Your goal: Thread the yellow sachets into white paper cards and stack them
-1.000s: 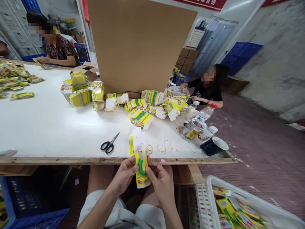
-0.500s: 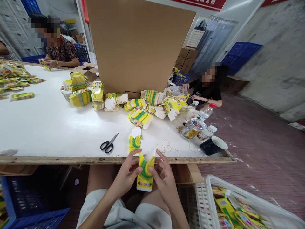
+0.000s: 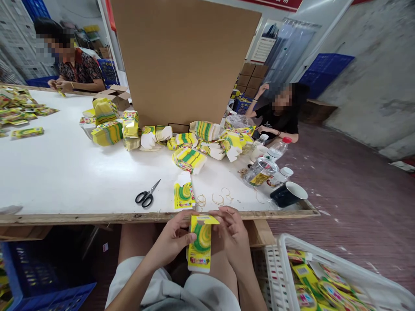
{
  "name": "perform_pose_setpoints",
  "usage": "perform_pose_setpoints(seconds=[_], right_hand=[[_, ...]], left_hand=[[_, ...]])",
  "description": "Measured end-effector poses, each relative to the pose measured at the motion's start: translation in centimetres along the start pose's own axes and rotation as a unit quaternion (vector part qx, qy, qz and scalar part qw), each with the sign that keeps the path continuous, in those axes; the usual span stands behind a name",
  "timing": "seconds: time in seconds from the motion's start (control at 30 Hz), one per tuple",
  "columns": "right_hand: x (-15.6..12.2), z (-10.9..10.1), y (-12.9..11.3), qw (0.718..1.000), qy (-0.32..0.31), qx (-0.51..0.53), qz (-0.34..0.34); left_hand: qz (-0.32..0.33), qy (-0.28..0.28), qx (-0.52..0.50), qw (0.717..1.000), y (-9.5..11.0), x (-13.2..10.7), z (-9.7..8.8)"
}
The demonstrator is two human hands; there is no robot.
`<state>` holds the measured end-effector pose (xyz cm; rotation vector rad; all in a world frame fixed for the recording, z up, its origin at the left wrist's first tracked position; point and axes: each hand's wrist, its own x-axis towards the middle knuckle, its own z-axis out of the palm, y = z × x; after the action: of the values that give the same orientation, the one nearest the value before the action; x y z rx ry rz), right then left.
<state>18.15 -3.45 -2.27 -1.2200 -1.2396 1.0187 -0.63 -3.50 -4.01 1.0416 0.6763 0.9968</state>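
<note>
Just below the table's front edge, my left hand (image 3: 170, 239) and my right hand (image 3: 231, 235) both grip a small yellow-and-green carton (image 3: 200, 244) that stands upright, its top flap folded over. A flat yellow-green carton blank (image 3: 183, 194) lies on the white table (image 3: 65, 172) just beyond my hands. Several rubber bands (image 3: 215, 198) lie to its right and black scissors (image 3: 147, 196) to its left.
Piles of flat carton blanks (image 3: 191, 149) sit before a tall cardboard sheet (image 3: 181, 60). Bottles, a jar (image 3: 259, 172) and a dark cup (image 3: 288, 194) stand at the right corner. A white basket (image 3: 324, 276) of packets is lower right, a blue crate (image 3: 39, 276) lower left. Two other people work nearby.
The carton has been opened from a flat blank into a box shape and its top flap folded down. My hands shifted slightly right and lower.
</note>
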Motion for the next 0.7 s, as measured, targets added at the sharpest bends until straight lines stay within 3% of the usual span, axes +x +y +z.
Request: perform_pose_setpoints(seconds=[0.1, 0.2, 0.33, 0.5, 0.7], right_hand=[[0.1, -0.5, -0.3, 0.998, -0.042, -0.036, 0.025], [0.0, -0.5, -0.4, 0.989, -0.101, -0.095, 0.045], [-0.1, 0.2, -0.1, 0.98, -0.08, -0.181, 0.025], [-0.2, 1.1, 0.1, 0.975, -0.101, -0.196, 0.035], [-0.2, 2.1, 0.3, 0.966, -0.071, -0.249, 0.017]], left_hand=[[0.017, 0.038, 0.065, 0.997, -0.2, 0.2, -0.1], [0.027, 0.032, 0.1, 0.994, -0.4, 0.1, -0.1], [0.013, 0.01, 0.084, 0.996, -0.2, -0.1, 0.1], [-0.005, 0.012, 0.045, 0.999, 0.5, -0.2, 0.4], [-0.009, 0.026, 0.056, 0.998, 0.6, -0.1, 0.4]])
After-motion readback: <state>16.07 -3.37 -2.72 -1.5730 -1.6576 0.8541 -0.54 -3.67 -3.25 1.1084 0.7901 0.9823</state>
